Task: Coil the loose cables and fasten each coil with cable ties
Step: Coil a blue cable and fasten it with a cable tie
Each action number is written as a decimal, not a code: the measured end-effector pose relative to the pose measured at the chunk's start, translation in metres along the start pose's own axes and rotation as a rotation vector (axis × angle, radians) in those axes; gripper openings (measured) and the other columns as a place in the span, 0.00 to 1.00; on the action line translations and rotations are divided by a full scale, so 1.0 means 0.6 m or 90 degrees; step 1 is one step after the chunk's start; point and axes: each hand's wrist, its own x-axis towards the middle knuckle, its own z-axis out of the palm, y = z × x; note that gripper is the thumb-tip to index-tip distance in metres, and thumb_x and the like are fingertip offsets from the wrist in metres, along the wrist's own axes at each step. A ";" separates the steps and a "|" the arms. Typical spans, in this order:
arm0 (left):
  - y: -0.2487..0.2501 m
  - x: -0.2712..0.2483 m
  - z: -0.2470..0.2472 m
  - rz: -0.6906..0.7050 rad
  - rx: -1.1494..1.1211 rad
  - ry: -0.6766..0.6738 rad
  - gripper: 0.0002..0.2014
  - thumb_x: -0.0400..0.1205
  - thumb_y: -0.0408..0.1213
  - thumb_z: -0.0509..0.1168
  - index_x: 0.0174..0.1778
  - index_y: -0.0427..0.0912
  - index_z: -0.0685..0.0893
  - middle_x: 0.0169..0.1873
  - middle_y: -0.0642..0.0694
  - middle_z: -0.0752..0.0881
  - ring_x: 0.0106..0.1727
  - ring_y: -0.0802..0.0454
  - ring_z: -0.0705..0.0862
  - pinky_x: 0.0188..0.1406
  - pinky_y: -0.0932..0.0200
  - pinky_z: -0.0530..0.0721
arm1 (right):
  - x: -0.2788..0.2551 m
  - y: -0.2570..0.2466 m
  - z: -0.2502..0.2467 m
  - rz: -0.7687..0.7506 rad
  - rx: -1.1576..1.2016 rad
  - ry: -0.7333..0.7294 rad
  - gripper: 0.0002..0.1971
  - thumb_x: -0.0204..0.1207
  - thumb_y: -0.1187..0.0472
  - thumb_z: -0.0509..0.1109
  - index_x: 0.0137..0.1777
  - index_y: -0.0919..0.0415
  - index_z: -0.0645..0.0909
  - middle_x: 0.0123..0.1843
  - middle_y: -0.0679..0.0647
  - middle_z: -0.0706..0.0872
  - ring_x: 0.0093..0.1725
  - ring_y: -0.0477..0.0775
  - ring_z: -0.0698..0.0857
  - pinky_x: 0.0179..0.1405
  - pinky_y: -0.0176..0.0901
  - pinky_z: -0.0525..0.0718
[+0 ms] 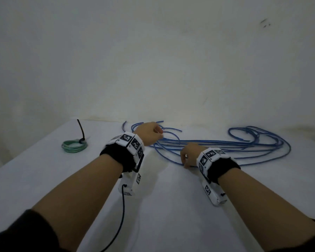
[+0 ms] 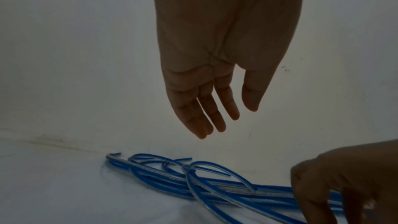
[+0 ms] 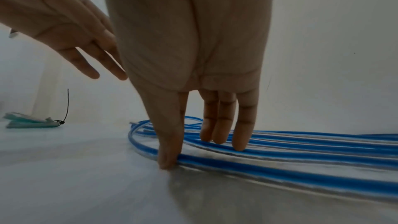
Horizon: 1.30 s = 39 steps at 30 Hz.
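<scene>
Fingers [image 3: 241,125] of right hand [image 1: 190,154]: straight, spread, tips pressing loose blue cables [image 1: 225,142] onto white bench [image 1: 44,179]. Left hand [image 1: 148,132]: fingers [image 2: 206,108] relaxed, holding nothing, above cable ends. Green coil [image 1: 74,145], fastened by black cable tie [image 1: 81,132]: well left of both.

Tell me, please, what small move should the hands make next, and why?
Probably the right hand should curl its fingers round the nearest blue cable. The fingers only touch it, the left hand hovers open, and the green coil is already tied.

Blue cables [image 3: 301,161] glossy plastic; table [image 1: 162,206] matt white, smooth.
</scene>
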 end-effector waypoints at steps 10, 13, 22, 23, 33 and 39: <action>0.025 0.012 0.039 0.093 0.039 -0.032 0.16 0.84 0.37 0.59 0.68 0.42 0.76 0.65 0.43 0.80 0.67 0.44 0.77 0.67 0.54 0.73 | -0.079 0.050 -0.068 -0.100 0.482 0.318 0.04 0.77 0.68 0.66 0.47 0.60 0.76 0.32 0.51 0.77 0.30 0.46 0.74 0.29 0.28 0.72; 0.021 0.013 0.041 0.092 0.000 0.028 0.12 0.84 0.36 0.60 0.61 0.40 0.81 0.57 0.40 0.84 0.60 0.44 0.81 0.61 0.53 0.76 | -0.096 0.062 -0.087 -0.114 0.565 0.444 0.03 0.77 0.64 0.69 0.46 0.57 0.77 0.30 0.51 0.72 0.30 0.47 0.71 0.33 0.32 0.71; 0.050 -0.018 0.036 0.056 -0.428 -0.012 0.10 0.87 0.34 0.51 0.40 0.42 0.69 0.32 0.44 0.87 0.33 0.56 0.89 0.42 0.59 0.85 | -0.098 0.051 -0.106 0.008 0.677 0.656 0.04 0.80 0.64 0.63 0.44 0.57 0.74 0.30 0.51 0.78 0.30 0.46 0.76 0.36 0.35 0.75; 0.055 -0.023 0.032 0.049 -0.485 -0.019 0.09 0.88 0.35 0.51 0.41 0.41 0.69 0.28 0.46 0.85 0.29 0.55 0.88 0.38 0.59 0.86 | -0.095 0.049 -0.107 0.031 0.685 0.680 0.03 0.80 0.65 0.63 0.45 0.58 0.74 0.30 0.51 0.78 0.30 0.46 0.76 0.34 0.30 0.74; 0.035 -0.045 0.002 0.046 -0.406 -0.139 0.12 0.86 0.28 0.54 0.42 0.44 0.78 0.36 0.51 0.87 0.41 0.59 0.85 0.46 0.65 0.80 | -0.072 0.018 -0.124 0.164 0.852 0.800 0.11 0.80 0.64 0.62 0.37 0.53 0.71 0.30 0.50 0.79 0.30 0.49 0.76 0.40 0.45 0.76; 0.028 -0.052 -0.031 0.001 -0.550 -0.057 0.14 0.87 0.35 0.52 0.42 0.40 0.82 0.28 0.49 0.80 0.27 0.58 0.82 0.40 0.62 0.82 | -0.065 0.016 -0.133 0.199 0.887 0.805 0.06 0.80 0.63 0.63 0.41 0.57 0.75 0.31 0.51 0.79 0.35 0.54 0.78 0.42 0.50 0.79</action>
